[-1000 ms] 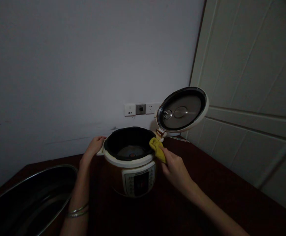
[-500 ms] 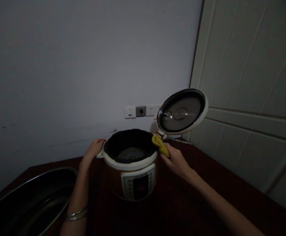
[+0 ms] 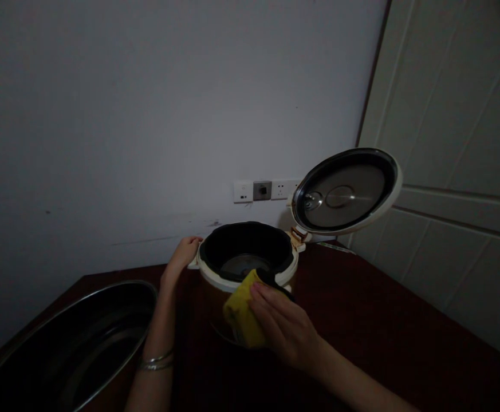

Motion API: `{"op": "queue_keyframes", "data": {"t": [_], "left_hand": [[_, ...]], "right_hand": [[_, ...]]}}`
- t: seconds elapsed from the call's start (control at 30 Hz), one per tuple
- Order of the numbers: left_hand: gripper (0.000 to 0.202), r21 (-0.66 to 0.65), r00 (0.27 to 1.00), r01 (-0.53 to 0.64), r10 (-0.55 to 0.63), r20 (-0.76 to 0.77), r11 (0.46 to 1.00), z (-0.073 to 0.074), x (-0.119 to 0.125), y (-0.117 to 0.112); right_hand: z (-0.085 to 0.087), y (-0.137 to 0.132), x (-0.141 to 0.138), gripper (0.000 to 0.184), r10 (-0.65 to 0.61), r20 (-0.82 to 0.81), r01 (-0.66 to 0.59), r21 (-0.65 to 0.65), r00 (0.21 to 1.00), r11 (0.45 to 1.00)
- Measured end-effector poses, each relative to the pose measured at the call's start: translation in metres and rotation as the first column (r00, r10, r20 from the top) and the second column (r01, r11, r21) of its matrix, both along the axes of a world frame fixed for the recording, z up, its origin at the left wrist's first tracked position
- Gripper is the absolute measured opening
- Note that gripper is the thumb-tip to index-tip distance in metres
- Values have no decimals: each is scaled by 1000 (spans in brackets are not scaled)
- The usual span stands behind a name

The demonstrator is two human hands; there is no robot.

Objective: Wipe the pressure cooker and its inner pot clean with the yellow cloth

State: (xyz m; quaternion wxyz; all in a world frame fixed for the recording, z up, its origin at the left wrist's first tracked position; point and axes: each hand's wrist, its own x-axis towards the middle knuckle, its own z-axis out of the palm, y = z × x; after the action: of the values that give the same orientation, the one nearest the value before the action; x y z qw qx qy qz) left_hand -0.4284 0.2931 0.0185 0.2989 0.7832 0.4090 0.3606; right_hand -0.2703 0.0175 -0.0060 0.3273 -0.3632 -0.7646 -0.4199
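An electric pressure cooker with a white rim and brown body stands on the dark red table, its round lid raised on a hinge at the right. At the cooker's left side, my left hand is closed around the side handle; part of the fingers is hidden. My right hand grips a folded yellow cloth with a dark part. The cloth is in front of the cooker, covering its control panel. The black inside of the pot is visible.
A large metal basin is at the left on the table. Behind the cooker are wall sockets on a grey wall. A white panelled door rises at the right.
My right hand has brought the yellow cloth from the lid hinge at the right down to the cooker's front. My left hand stays at the handle. The view has shifted slightly left.
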Motion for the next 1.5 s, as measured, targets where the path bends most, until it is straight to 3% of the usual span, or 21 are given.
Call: {"op": "queue_keyframes", "data": {"t": [0.2,0.37,0.57,0.73,0.9,1.0,1.07,1.13,1.17,1.2,1.27,1.33,1.37,1.5], "left_hand": [[38,8,999,-38,38,7,999,3,0,-6],[34,34,997,-79,78,19,996,4,0,-7],[37,33,999,-44,44,1,998,0,-1,-2],[42,82,988,-142,147,-54,986,-1,-1,-3],[41,246,963,-257,268,-11,934,6,-4,-14],[36,338,957,-283,241,160,898,27,-3,-34],[33,354,944,-217,105,312,910,49,-1,-59],[36,344,916,33,-166,364,938,74,4,-92],[40,311,892,227,-325,315,923,86,8,-110],[47,260,839,431,-490,236,864,97,13,-128],[63,144,669,733,-743,27,665,112,26,-159],[62,89,554,832,-826,-103,547,119,40,-181],[54,82,553,833,-825,-116,547,120,47,-187],[31,46,669,741,-732,-130,670,127,66,-183]], "right_hand": [[6,43,-59,26,-77,21,77,7,997,997],[7,71,-81,18,-128,22,129,-74,992,989],[22,37,-51,11,-30,-47,15,-306,998,952],[38,3,-5,26,-31,-310,-112,-434,950,894],[56,-12,21,16,11,-564,-260,-363,825,895],[67,-18,26,11,34,-587,-251,-293,809,923],[72,-20,27,6,32,-576,-224,-266,817,937],[75,-21,29,6,42,-567,-209,-233,823,950],[76,-20,29,5,45,-567,-196,-208,822,958],[76,-20,30,4,43,-571,-172,-174,820,970],[75,-18,33,11,17,-589,-90,-95,808,991],[74,-17,37,15,-20,-616,11,-20,787,1000],[73,-16,40,16,-35,-627,47,2,778,999],[72,-14,53,25,-85,-682,78,-41,726,996]]}}
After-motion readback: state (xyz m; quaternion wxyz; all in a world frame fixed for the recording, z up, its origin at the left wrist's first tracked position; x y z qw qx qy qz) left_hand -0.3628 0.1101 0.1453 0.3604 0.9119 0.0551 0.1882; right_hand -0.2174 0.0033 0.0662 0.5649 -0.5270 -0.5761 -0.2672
